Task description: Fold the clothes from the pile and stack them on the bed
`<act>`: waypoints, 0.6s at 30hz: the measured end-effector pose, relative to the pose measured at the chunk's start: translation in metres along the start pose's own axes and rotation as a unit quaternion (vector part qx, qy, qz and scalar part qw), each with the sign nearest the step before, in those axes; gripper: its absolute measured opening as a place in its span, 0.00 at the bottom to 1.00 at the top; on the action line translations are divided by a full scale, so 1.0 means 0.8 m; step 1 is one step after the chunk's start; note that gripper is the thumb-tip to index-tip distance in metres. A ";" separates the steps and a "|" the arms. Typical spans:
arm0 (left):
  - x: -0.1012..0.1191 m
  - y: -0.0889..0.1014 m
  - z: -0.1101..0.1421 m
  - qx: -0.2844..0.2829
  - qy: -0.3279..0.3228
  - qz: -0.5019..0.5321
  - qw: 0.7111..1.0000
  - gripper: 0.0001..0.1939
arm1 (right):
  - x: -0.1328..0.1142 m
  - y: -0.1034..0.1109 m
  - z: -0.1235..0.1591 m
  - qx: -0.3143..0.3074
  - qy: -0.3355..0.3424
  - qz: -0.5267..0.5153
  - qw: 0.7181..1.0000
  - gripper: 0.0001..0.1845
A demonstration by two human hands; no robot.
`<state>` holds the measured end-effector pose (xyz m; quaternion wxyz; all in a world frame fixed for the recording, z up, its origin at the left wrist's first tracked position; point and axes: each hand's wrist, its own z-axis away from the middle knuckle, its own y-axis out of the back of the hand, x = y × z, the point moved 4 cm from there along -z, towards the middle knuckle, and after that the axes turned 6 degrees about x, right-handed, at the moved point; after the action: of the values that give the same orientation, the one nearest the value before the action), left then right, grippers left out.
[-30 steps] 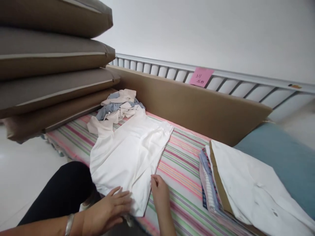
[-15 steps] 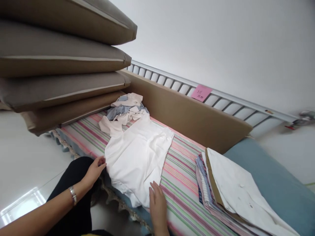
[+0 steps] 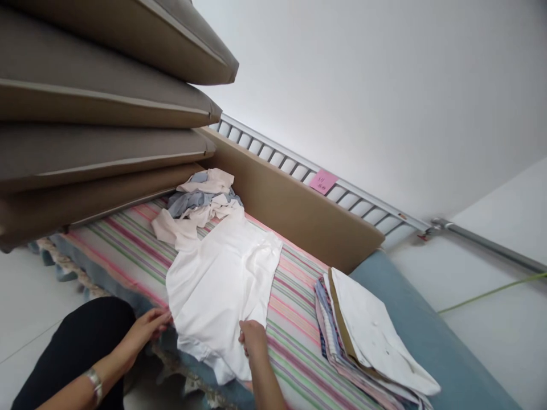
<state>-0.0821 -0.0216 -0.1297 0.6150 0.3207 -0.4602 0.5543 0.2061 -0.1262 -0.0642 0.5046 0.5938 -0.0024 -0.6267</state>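
Note:
A white garment (image 3: 222, 273) lies spread flat on the striped sheet (image 3: 299, 319) of a bed. My left hand (image 3: 147, 327), with a bracelet on the wrist, pinches the garment's left edge near the bed's side. My right hand (image 3: 253, 340) is closed on the garment's lower right edge, fingers curled into the cloth. A heap of unfolded white and blue clothes (image 3: 200, 196) sits just beyond the garment's far end.
Several brown cushions (image 3: 98, 142) are stacked at the left, overhanging the bed. A brown padded board (image 3: 299, 210) runs along the wall side, under a rail with a pink note (image 3: 323, 181). A pile of folded clothes (image 3: 367, 336) lies at the right.
My left hand has gone from lying flat on the garment's near end to gripping its left edge. My right hand curled from flat to gripping. The camera view shifted.

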 end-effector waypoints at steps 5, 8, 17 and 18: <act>-0.006 -0.001 -0.006 -0.003 0.017 0.002 1.000 0.31 | -0.002 0.031 -0.013 0.030 0.009 0.044 0.999 0.12; -0.009 -0.007 -0.008 -0.016 0.038 0.013 0.999 0.32 | 0.012 0.045 -0.008 0.055 0.006 0.073 0.996 0.09; -0.022 -0.037 0.005 -0.085 0.038 -0.028 0.995 0.30 | 0.040 0.086 -0.005 0.127 0.023 0.057 0.990 0.13; -0.023 -0.043 0.008 -0.094 0.034 -0.031 0.994 0.29 | 0.043 0.082 -0.006 0.115 0.014 0.049 0.992 0.14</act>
<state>-0.0493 -0.0407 -0.1402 0.6747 0.2561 -0.4788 0.4999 0.2586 -0.1773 -0.0516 0.4631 0.6555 -0.0964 -0.5887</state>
